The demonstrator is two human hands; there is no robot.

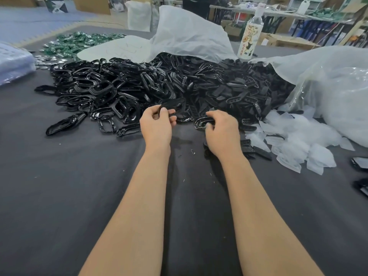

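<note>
Head cam: left hand (157, 125) pinches black frame (173, 104); right hand (223, 131) curls round prob. a shell (202, 122), near edge of pile (159, 80); glossy, may slip.

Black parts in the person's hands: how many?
2: one black frame pinched by the left hand, one glossy frame gripped by the right hand; others may be hidden.

The right hand (221, 132) hides its fingertips and part of a black frame (203, 122).
</note>
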